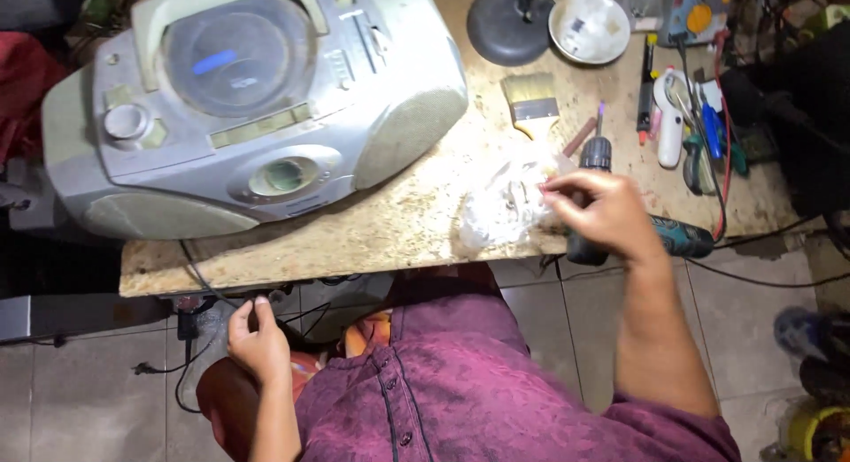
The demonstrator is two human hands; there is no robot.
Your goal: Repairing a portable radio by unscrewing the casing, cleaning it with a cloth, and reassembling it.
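The left hand (257, 340) hangs low, forearm bent upward from the elbow, fingers curled loosely into a half fist. The right hand (602, 216) reaches forward and higher, well apart from the left, arm extended, palm down, fingertips pinched together toward the left.

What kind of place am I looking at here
Most likely a small electronics repair bench: a dusty portable stereo on a worn worktable, a cordless drill under the right hand, and a paintbrush among the tools.
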